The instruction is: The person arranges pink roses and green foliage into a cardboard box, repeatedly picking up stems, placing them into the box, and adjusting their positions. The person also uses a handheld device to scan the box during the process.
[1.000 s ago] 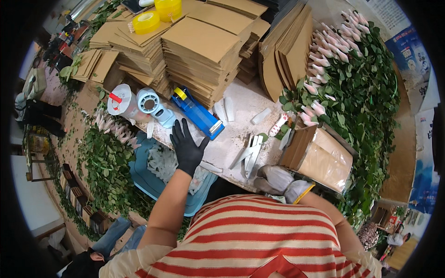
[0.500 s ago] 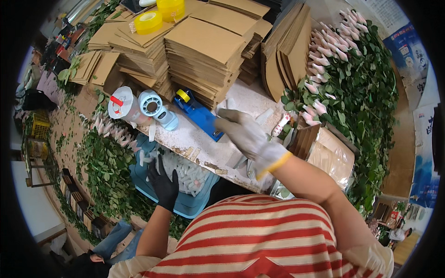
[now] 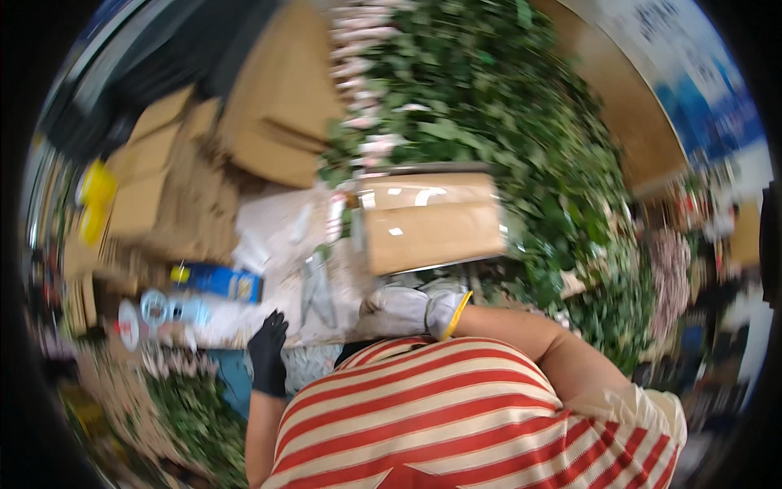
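The view is smeared by motion. My left hand [image 3: 268, 359], in a black glove, is raised at the table's front edge, fingers stretched upward and nothing visible in them. Below it lies the blue bin [image 3: 234, 383] with pale pieces inside, partly hidden by my arm. My right hand [image 3: 407, 311], in a whitish glove with a yellow cuff, is low at the table edge, just in front of a plastic-covered cardboard box [image 3: 436, 232]. Its fingers are bent under and blurred. Between my hands, grey scissors [image 3: 316, 292] lie on the table.
A blue tape dispenser [image 3: 218, 282], a light-blue fan [image 3: 183, 310] and a cup [image 3: 128, 323] stand at the left. Stacked cardboard [image 3: 147, 200] and upright sheets [image 3: 281, 98] are behind. Leafy flower stems [image 3: 481, 98] with pink-white wrapped heads fill the right.
My view has swung to the right. My left hand has come up out of the bin. My right hand has drawn back from the tape dispenser to the table's front edge.
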Available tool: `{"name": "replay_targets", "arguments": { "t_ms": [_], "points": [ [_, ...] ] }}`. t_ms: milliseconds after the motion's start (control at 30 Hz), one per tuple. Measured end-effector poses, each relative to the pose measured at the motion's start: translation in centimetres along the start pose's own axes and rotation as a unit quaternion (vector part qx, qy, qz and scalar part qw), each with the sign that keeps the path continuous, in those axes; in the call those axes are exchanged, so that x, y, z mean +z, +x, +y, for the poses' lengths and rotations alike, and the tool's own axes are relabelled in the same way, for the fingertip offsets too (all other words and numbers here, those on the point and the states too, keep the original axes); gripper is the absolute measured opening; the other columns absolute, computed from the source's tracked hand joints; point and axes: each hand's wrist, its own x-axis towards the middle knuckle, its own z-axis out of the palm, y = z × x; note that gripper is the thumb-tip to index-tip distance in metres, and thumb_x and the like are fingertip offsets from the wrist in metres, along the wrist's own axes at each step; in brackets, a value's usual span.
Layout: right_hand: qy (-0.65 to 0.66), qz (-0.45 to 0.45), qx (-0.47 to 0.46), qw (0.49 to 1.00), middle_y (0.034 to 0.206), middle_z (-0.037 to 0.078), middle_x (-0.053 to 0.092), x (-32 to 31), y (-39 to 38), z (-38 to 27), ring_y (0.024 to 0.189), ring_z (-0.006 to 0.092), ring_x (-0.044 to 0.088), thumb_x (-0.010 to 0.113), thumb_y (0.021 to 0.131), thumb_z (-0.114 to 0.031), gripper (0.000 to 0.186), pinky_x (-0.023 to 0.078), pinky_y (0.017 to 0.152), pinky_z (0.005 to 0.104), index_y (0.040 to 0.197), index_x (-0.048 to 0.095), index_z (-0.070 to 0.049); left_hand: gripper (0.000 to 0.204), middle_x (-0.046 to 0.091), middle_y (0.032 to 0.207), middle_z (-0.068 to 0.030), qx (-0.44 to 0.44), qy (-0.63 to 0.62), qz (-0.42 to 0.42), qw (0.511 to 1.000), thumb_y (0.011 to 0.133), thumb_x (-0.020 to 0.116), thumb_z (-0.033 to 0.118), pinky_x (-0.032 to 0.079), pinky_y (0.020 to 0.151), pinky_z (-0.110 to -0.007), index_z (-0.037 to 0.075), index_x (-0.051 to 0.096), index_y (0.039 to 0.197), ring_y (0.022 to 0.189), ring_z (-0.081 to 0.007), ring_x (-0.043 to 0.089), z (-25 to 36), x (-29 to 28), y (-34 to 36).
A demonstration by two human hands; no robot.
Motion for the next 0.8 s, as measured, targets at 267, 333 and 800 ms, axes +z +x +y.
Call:
{"name": "replay_targets", "arguments": {
  "t_ms": [267,333,800],
  "points": [
    [0.194,0.272,0.076,0.939,0.102,0.015,0.072,-1.6,-16.1,12.2,0.098,0.0269,0.069,0.06,0.089,-0.034,0.036,0.053,0.087,0.0366,0.106,0.073,-0.004,0.037,0.054,0.141,-0.0072,0.543,0.241,-0.145,0.791,0.084,0.07,0.019,0.027,0.115,-0.053,0.022,0.071,0.121,0.129,-0.03,0.05,32.1,12.4,8.0],
    [0.282,0.38,0.134,0.871,0.099,0.014,0.071,-1.1,-16.2,14.3,0.091,0.0261,0.067,0.062,0.089,-0.031,0.032,0.052,0.082,0.0378,0.104,0.071,-0.004,0.039,0.061,0.123,-0.0082,0.636,0.216,-0.062,0.738,0.081,0.069,0.015,0.041,0.101,-0.048,0.018,0.072,0.119,0.108,-0.0279,0.058,36.2,17.5,11.8],
    [-0.122,0.435,0.013,0.892,0.084,0.006,0.065,-4.5,-14.0,17.4,0.072,0.0217,0.06,0.057,0.089,-0.027,0.021,0.049,0.068,0.0346,0.092,0.067,-0.009,0.04,0.067,0.119,-0.0187,0.149,0.515,-0.627,0.565,0.084,0.063,0.027,0.054,0.08,-0.039,0.008,0.066,0.12,0.094,-0.0316,0.068,35.5,36.1,35.8]
  ]
}}
